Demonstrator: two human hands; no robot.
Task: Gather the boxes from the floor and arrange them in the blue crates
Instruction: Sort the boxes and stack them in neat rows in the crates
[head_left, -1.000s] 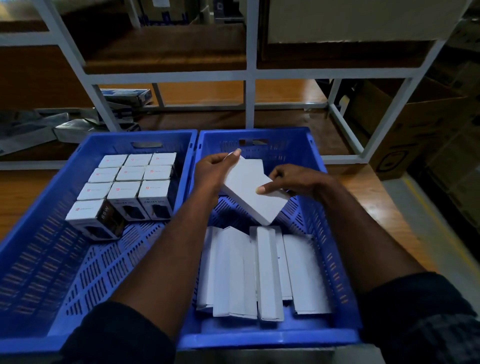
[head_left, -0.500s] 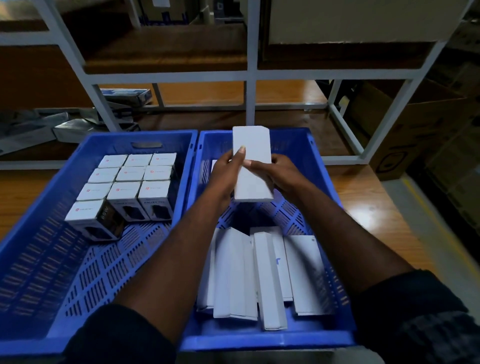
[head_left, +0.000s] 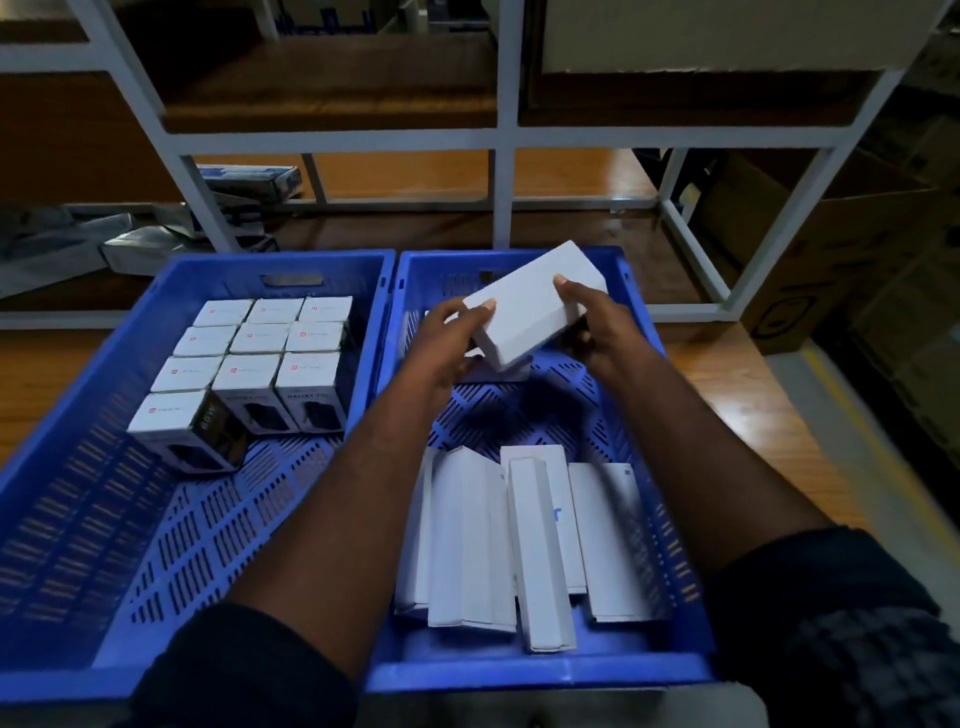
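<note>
1. White metal rack (head_left: 504, 140) fills the back of the room, w/ brown shelf boards. Grey packets (head_left: 62, 244) and a dark flat pack (head_left: 249, 179) lie on its low shelf at the left.
2. Wooden surface (head_left: 727, 395) runs under the crates. To its right is grey floor w/ a yellow line (head_left: 883, 467).
3. Big cardboard carton (head_left: 831, 249) stands at the right, beside the rack leg.
4. Left blue crate (head_left: 332, 260) and right blue crate (head_left: 519, 675) sit side by side, walls touching.
5. The left crate holds small printed boxes (head_left: 260, 358), upright in a tight block at the far end. One odd box (head_left: 182, 431) at the near-left corner of the block is turned at an angle to the rest.
6. In the near half of the right crate, long white boxes (head_left: 467, 535) lie in a loose row, some overlapping.
7. Over the far half of the right crate, both hands clamp a white box (head_left: 535, 306), tilted w/ its right end higher.
8. Left hand (head_left: 441, 348) grips its low near-left corner, thumb on top.
9. Right hand (head_left: 597, 322) grips the far-right side, thumb on the top face and fingers curled under.
10. Something white pokes out just under the held box. Can't tell what.
</note>
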